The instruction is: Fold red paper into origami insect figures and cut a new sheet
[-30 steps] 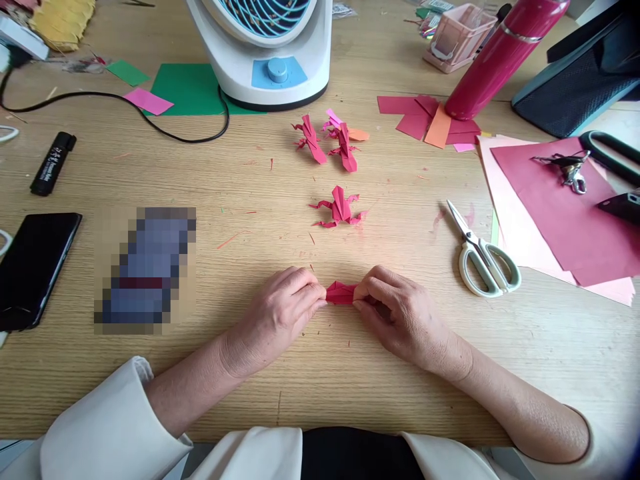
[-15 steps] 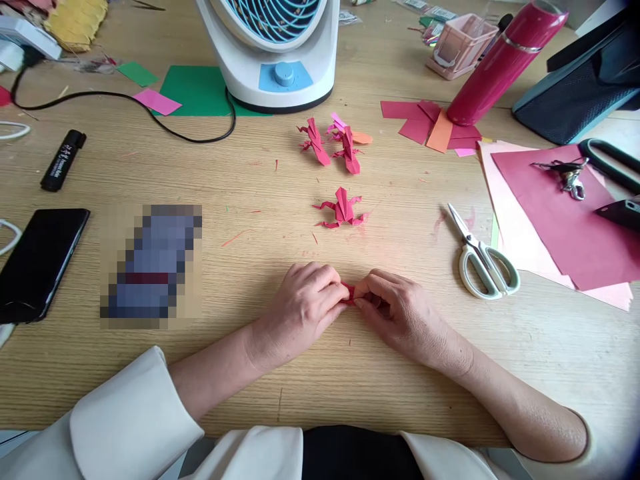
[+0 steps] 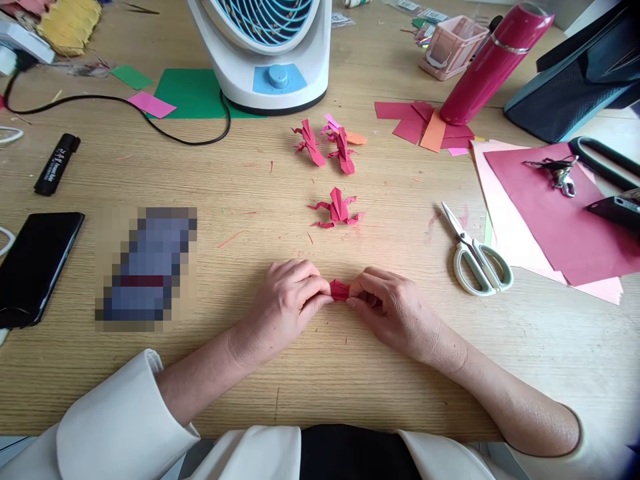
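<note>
Between my two hands is a small folded piece of red paper [image 3: 339, 291], its ends covered by my fingertips. My left hand [image 3: 287, 303] pinches its left end. On the other end, the thumb and fingers of my right hand [image 3: 395, 310] are closed. Just beyond them lies a red origami frog [image 3: 337, 209] with its legs spread. Farther back sit two more red paper figures, one on the left [image 3: 311, 143] and one on the right [image 3: 343, 152], beside pink and orange paper.
Scissors [image 3: 477, 257] lie to the right, near a stack of pink and red sheets [image 3: 545, 213]. A red thermos [image 3: 493, 70] and a white fan [image 3: 280, 53] stand at the back. Leftward are a black phone [image 3: 37, 267], a blurred-out object [image 3: 147, 267] and a marker [image 3: 57, 165].
My left hand has shifted left, away from my right, so more of the red paper shows between them. The whole view has slid slightly.
</note>
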The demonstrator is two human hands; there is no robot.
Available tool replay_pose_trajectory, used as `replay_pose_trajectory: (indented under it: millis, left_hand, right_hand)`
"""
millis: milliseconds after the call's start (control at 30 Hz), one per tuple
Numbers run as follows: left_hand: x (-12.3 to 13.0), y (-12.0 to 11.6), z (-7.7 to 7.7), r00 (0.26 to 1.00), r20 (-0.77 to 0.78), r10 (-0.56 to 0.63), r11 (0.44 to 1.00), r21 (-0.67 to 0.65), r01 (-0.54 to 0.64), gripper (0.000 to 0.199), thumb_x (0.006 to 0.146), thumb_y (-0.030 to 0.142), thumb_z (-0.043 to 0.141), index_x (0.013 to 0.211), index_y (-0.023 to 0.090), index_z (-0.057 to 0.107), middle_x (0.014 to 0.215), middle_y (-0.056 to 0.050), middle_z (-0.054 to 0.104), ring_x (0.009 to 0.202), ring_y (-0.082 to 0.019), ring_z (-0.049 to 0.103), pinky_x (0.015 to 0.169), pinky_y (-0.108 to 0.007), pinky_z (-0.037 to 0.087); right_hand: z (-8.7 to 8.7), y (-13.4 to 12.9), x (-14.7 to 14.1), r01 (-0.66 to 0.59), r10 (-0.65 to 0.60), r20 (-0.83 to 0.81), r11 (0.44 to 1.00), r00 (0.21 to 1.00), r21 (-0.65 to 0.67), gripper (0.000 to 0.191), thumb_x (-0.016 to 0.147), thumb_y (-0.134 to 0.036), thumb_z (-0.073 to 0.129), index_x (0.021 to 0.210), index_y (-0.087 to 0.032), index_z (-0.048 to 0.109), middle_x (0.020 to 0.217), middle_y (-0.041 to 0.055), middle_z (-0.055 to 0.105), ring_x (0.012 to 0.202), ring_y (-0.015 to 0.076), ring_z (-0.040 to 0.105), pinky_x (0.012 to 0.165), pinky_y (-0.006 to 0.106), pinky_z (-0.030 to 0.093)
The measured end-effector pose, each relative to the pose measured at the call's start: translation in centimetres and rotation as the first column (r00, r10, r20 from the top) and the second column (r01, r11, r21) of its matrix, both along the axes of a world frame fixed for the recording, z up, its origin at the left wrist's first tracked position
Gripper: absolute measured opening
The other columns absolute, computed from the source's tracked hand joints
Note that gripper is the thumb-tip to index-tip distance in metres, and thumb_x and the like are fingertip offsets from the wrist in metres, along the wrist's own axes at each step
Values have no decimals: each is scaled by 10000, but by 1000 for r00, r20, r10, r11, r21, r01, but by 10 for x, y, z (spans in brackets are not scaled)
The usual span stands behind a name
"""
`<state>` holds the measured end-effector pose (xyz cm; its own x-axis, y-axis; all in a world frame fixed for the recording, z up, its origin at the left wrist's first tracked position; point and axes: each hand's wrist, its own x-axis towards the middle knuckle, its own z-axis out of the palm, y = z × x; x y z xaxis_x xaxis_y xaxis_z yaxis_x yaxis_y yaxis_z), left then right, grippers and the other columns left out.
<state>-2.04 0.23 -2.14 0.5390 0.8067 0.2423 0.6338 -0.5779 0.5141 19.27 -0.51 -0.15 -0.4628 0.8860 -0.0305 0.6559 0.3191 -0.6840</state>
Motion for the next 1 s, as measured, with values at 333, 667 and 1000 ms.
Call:
replay_pose_trajectory:
  millis: [333,667,1000]
  left_hand:
    - [-13,-5,-2,998,53,30,999,14,-30,131,963,155,549,853,177,616,833,-12,615,804,-149,561,790,-317,432]
    - [-8,-6,3,989,58,137,986,-107,-130,116,868,84,598,797,174,583,886,-19,571,813,-156,567,741,-296,444]
    - [-3,-4,1,986,1,169,982,-80,-169,134,813,67,588,752,173,535,868,-18,538,797,-165,554,755,-331,436]
  right_hand:
    - [1,1,-2,33,-33,-23,999,999,-7,146,859,-101,572,760,-201,534,706,-14,563,635,127,491,605,253,381]
    - [-2,0,-6,82,-82,15,996,997,-29,157,843,-131,591,748,-205,490,683,-26,543,610,121,467,595,258,344]
    - [-2,1,-11,106,-103,80,994,991,-23,157,830,-111,549,773,-212,442,687,-32,524,610,121,456,600,260,308]
